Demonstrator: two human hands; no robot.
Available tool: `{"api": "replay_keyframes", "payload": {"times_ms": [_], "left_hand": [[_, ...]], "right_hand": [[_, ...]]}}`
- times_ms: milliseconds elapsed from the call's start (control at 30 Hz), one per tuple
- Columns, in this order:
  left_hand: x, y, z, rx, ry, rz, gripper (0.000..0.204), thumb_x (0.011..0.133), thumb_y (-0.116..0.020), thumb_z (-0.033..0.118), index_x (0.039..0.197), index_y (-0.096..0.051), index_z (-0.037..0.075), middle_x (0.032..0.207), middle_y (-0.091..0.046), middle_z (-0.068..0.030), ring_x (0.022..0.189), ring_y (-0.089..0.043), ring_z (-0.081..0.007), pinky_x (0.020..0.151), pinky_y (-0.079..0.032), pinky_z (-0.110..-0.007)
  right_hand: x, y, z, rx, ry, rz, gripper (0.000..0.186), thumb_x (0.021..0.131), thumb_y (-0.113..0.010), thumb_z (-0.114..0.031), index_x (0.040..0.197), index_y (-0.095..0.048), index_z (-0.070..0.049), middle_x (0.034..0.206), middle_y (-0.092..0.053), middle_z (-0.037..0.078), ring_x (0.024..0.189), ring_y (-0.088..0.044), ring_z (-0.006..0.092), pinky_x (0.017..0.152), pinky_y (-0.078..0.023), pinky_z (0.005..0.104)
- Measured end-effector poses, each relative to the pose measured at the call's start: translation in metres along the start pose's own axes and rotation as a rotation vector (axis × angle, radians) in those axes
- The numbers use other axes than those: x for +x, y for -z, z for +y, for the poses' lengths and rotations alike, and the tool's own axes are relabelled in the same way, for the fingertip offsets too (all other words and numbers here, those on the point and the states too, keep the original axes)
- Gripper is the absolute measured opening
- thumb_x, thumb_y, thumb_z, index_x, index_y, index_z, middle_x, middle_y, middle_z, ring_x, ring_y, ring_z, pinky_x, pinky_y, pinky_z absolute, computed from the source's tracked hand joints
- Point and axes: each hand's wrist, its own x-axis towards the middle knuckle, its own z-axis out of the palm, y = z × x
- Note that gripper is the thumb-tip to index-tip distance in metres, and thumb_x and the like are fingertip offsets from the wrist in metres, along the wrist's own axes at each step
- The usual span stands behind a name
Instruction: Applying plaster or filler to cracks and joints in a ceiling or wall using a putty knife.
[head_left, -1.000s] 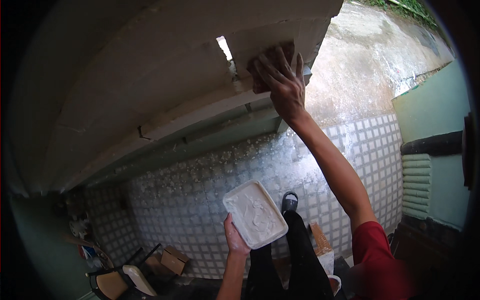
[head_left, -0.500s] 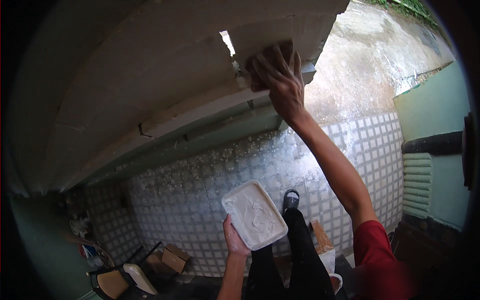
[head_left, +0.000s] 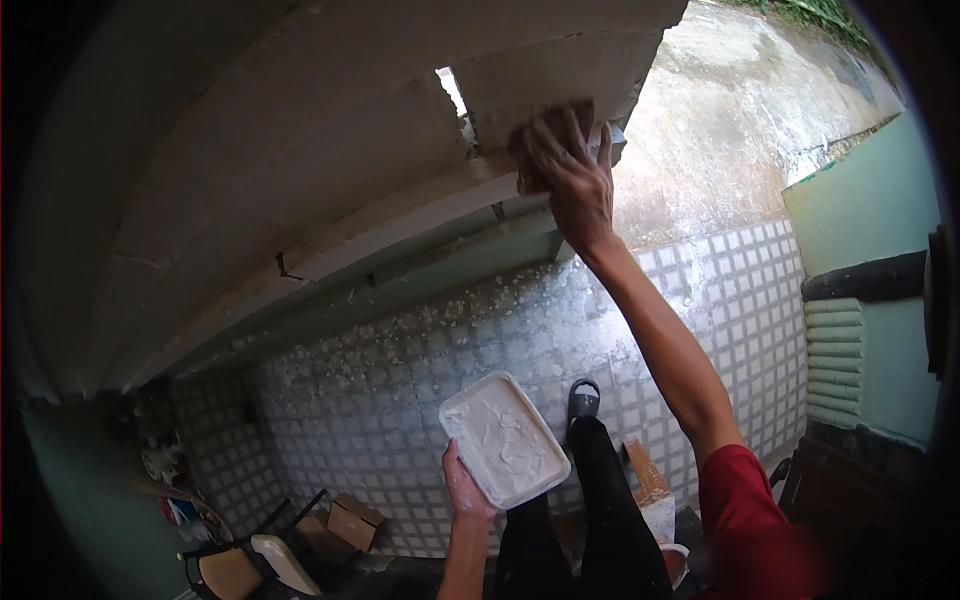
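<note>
My left hand (head_left: 466, 484) grips the left edge of a white rectangular tray (head_left: 553, 478) above the floor. Thick white paste (head_left: 508, 436) with swirled ridges covers the tray's bottom. Up ahead, my right hand (head_left: 577, 183) is closed on a flat reddish-brown pad (head_left: 527, 160), its fingers spread over the back. The blurred pad lies against the pale wall panel (head_left: 545, 75), close to its lower edge; its exact kind is unclear. A bright, narrow slot (head_left: 455, 95) cuts through the panel left of the pad.
White spots speckle the tiled floor (head_left: 400, 350). Behind at left are a chair (head_left: 228, 573) and a cardboard box (head_left: 354, 520). Near my legs stand a wooden piece (head_left: 648, 468) and a bucket (head_left: 674, 563). A green wall (head_left: 865, 205) bounds the right.
My right hand and the reddish-brown pad have slid slightly down and right along the panel. The tray has dropped a little and shifted left with my left hand.
</note>
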Motion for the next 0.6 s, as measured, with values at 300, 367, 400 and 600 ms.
{"api": "replay_keyframes", "payload": {"times_ms": [300, 367, 400, 600], "left_hand": [[-0.002, -0.003, 0.005, 0.037, -0.008, 0.020, 0.069, 0.092, -0.045, 0.050, 0.143, -0.036, 0.004, 0.142, -0.046, -0.0133, 0.127, -0.047, -0.0325, 0.108, -0.036, -0.044], [-0.002, -0.004, 0.004, 0.032, -0.008, -0.009, 0.069, 0.092, -0.046, 0.050, 0.143, -0.036, 0.004, 0.142, -0.046, -0.0133, 0.128, -0.047, -0.0326, 0.108, -0.036, -0.044], [-0.003, -0.004, 0.003, 0.026, -0.007, -0.034, 0.070, 0.092, -0.046, 0.050, 0.143, -0.036, 0.004, 0.142, -0.046, -0.0134, 0.128, -0.047, -0.0327, 0.108, -0.036, -0.044], [-0.011, 0.000, 0.009, 0.023, -0.007, 0.005, 0.071, 0.092, -0.046, 0.051, 0.144, -0.035, 0.005, 0.143, -0.045, -0.0131, 0.128, -0.046, -0.0329, 0.108, -0.036, -0.045]], "right_hand": [[0.062, 0.034, 0.032, -0.007, 0.039, 0.336, 0.040, 0.085, -0.059, -0.002, 0.118, -0.069, -0.022, 0.127, -0.064, -0.001, 0.131, -0.049, 0.0273, 0.115, -0.014, 0.0609], [0.049, 0.018, 0.041, -0.009, 0.056, 0.201, 0.047, 0.081, -0.055, 0.004, 0.119, -0.068, -0.020, 0.129, -0.062, 0.000, 0.131, -0.049, 0.0275, 0.113, -0.020, 0.0614], [0.034, 0.015, 0.044, -0.025, 0.034, 0.129, 0.046, 0.081, -0.056, 0.003, 0.119, -0.068, -0.020, 0.130, -0.061, -0.001, 0.132, -0.048, 0.0266, 0.112, -0.023, 0.0628], [0.019, 0.046, 0.007, 0.507, -0.365, 0.253, 0.038, 0.094, -0.046, 0.003, 0.130, -0.057, -0.003, 0.122, -0.064, 0.018, 0.116, -0.061, 0.0265, 0.100, -0.047, 0.0352]]}}
